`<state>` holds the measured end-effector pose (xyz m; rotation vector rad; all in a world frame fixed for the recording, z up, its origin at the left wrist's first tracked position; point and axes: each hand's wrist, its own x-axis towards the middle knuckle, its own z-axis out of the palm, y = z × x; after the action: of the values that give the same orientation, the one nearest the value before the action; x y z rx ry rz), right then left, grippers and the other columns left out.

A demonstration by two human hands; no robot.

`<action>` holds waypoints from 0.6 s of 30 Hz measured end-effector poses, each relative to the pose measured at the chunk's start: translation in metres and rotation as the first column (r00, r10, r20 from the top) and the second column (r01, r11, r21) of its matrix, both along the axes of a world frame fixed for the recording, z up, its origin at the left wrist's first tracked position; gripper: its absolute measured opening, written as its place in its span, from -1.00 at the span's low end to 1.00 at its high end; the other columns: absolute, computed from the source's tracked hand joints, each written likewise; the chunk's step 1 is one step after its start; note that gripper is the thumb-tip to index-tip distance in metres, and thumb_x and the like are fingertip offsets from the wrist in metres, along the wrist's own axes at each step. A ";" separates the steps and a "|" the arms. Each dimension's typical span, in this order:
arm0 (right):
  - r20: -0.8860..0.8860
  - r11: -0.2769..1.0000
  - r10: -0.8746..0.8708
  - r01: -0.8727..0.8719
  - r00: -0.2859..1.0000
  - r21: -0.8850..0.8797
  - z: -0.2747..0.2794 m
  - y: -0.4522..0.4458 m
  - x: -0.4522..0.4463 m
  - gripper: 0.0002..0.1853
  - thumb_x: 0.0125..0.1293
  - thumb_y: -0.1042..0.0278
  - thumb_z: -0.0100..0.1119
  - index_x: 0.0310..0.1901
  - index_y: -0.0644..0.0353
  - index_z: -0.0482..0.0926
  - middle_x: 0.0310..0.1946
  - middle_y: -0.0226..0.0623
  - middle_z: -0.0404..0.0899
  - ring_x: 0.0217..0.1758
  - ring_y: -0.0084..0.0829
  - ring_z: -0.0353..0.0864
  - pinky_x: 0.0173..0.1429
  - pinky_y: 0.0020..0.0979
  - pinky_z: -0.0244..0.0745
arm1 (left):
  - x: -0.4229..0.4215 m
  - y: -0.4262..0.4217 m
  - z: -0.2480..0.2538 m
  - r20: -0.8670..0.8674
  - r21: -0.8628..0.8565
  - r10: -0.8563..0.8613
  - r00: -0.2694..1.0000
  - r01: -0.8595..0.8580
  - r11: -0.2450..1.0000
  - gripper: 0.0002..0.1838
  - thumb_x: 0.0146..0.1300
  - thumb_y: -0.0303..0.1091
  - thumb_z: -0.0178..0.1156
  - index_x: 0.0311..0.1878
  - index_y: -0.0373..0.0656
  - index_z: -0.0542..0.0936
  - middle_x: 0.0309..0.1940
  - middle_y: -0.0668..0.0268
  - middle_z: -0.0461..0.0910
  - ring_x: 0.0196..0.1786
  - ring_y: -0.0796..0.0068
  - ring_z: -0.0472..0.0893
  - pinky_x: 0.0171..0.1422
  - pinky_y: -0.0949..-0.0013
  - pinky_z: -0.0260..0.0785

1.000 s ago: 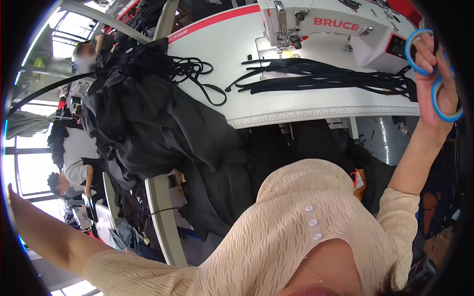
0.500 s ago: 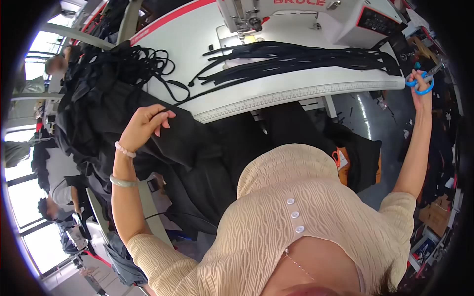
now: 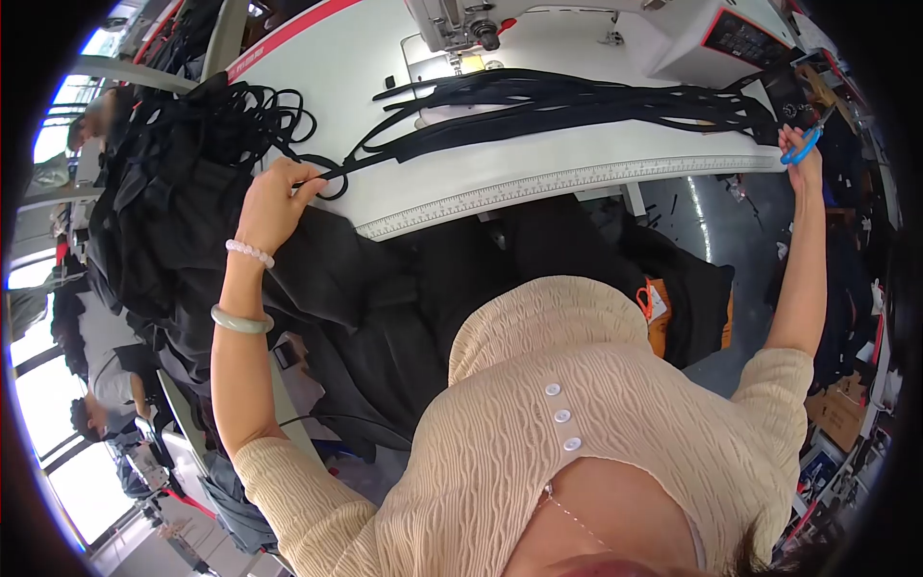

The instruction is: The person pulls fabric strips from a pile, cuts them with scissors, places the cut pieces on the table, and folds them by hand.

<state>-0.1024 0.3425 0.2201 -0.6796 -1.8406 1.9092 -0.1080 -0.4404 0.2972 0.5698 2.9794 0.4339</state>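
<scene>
Long black fabric strips lie in a bundle across the white sewing table. Near the bundle's left end, my left hand pinches one black strip between thumb and fingers. At the far right end, my right hand is closed around blue-handled scissors, close to the strip ends and the table's edge. Whether those fingers also touch a strip, I cannot tell. Between my hands, a ruler scale runs along the front edge of the table.
A sewing machine stands behind the strips, its control panel at the right. Dark fabric is heaped at the left, with looped black strips on top. More dark cloth hangs over my lap. Other people sit at the far left.
My left hand has moved up to the table edge and now pinches the strip. My right hand has come slightly inward with the scissors, which have turned, nearer the strip ends.
</scene>
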 end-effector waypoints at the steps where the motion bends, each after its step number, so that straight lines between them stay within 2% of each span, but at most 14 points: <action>1: 0.007 1.000 -0.004 0.004 1.000 0.007 -0.002 0.002 -0.004 -0.65 0.12 0.59 0.29 -0.10 0.32 0.36 -0.26 -0.16 0.58 -0.19 -0.36 0.64 -0.12 -0.48 0.57 | 0.001 0.003 0.002 -0.005 -0.061 0.062 0.998 -0.063 0.996 -0.82 0.13 -0.31 0.26 -0.28 -0.21 0.66 -0.33 0.16 0.57 -0.34 0.20 0.56 -0.24 0.29 0.38; 4: 0.026 0.999 -0.016 0.015 1.000 0.051 -0.013 0.012 -0.017 -0.64 0.11 0.60 0.29 -0.10 0.33 0.36 -0.26 -0.14 0.60 -0.22 -0.34 0.66 -0.11 -0.46 0.59 | 0.000 0.011 0.007 -0.063 -0.128 -0.004 0.998 -0.004 0.992 -0.84 0.13 -0.30 0.25 -0.30 -0.17 0.68 -0.34 0.20 0.57 -0.36 0.20 0.55 -0.26 0.29 0.38; 7: 0.024 0.992 -0.065 0.062 0.998 0.110 -0.023 0.019 -0.031 -0.64 0.11 0.63 0.28 -0.09 0.37 0.35 -0.26 -0.12 0.60 -0.24 -0.34 0.67 -0.10 -0.44 0.60 | -0.013 0.000 -0.006 -0.154 -0.126 -0.186 0.970 0.167 0.978 -0.82 0.19 -0.30 0.21 -0.30 -0.22 0.65 -0.41 0.23 0.57 -0.38 0.31 0.56 -0.27 0.34 0.37; 8: 0.007 0.989 -0.079 0.077 0.997 0.125 -0.023 0.019 -0.034 -0.63 0.11 0.64 0.27 -0.08 0.41 0.34 -0.25 -0.10 0.60 -0.24 -0.32 0.67 -0.10 -0.41 0.61 | -0.017 -0.001 -0.009 0.005 0.024 -0.102 0.995 0.102 0.995 -0.81 0.21 -0.30 0.19 -0.30 -0.24 0.63 -0.44 0.25 0.56 -0.40 0.38 0.54 -0.30 0.37 0.35; 10: 0.010 0.989 -0.085 0.083 0.996 0.126 -0.029 0.032 -0.044 -0.65 0.12 0.65 0.25 -0.09 0.45 0.34 -0.25 -0.08 0.60 -0.23 -0.29 0.67 -0.08 -0.37 0.63 | -0.023 0.003 -0.014 0.341 0.280 -0.001 0.940 -0.101 0.955 -0.77 0.26 -0.29 0.14 -0.30 -0.29 0.61 -0.50 0.30 0.54 -0.45 0.51 0.50 -0.34 0.43 0.32; 11: -0.007 0.988 -0.105 0.106 0.994 0.115 -0.035 0.037 -0.048 -0.66 0.13 0.64 0.24 -0.09 0.45 0.35 -0.25 -0.07 0.60 -0.23 -0.28 0.67 -0.06 -0.36 0.63 | -0.024 0.005 -0.015 0.428 0.329 0.004 0.904 -0.159 0.931 -0.73 0.30 -0.27 0.08 -0.31 -0.32 0.58 -0.57 0.41 0.49 -0.52 0.67 0.36 -0.41 0.53 0.23; 14: -0.052 0.985 -0.146 0.150 0.988 0.081 -0.048 0.042 -0.056 -0.68 0.15 0.62 0.24 -0.09 0.48 0.36 -0.26 -0.06 0.59 -0.21 -0.25 0.67 -0.03 -0.33 0.64 | -0.029 0.009 -0.018 0.520 0.250 0.062 0.852 -0.221 0.943 -0.73 0.35 -0.23 0.05 -0.29 -0.23 0.61 -0.61 0.50 0.44 -0.54 0.77 0.32 -0.45 0.62 0.17; 15: -0.064 0.987 -0.141 0.145 0.988 0.073 -0.052 0.041 -0.058 -0.67 0.15 0.61 0.25 -0.10 0.48 0.37 -0.26 -0.06 0.59 -0.22 -0.26 0.67 -0.04 -0.34 0.64 | -0.030 0.009 -0.023 0.517 0.272 0.049 0.855 -0.219 0.937 -0.73 0.34 -0.22 0.05 -0.29 -0.21 0.62 -0.63 0.53 0.42 -0.57 0.78 0.25 -0.49 0.64 0.09; 16: -0.075 0.988 -0.136 0.141 0.988 0.066 -0.056 0.041 -0.059 -0.67 0.15 0.59 0.26 -0.10 0.49 0.38 -0.26 -0.06 0.59 -0.22 -0.26 0.67 -0.04 -0.34 0.65 | -0.031 0.010 -0.025 0.526 0.278 0.056 0.848 -0.234 0.932 -0.73 0.33 -0.23 0.06 -0.29 -0.21 0.63 -0.62 0.52 0.42 -0.57 0.77 0.25 -0.48 0.62 0.09; 18: -0.103 0.936 -0.211 0.231 0.972 0.264 -0.055 0.031 -0.057 -0.66 0.15 0.51 0.30 -0.12 0.49 0.41 -0.26 -0.07 0.59 -0.24 -0.29 0.68 -0.06 -0.38 0.65 | -0.031 0.011 -0.028 0.546 0.288 0.066 0.835 -0.262 0.921 -0.75 0.30 -0.25 0.08 -0.30 -0.23 0.64 -0.60 0.48 0.44 -0.57 0.73 0.25 -0.47 0.59 0.10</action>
<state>-0.1589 0.3733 0.1647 -0.6807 -1.8497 1.4817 -0.1391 -0.4290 0.2687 0.1584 2.4276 0.9782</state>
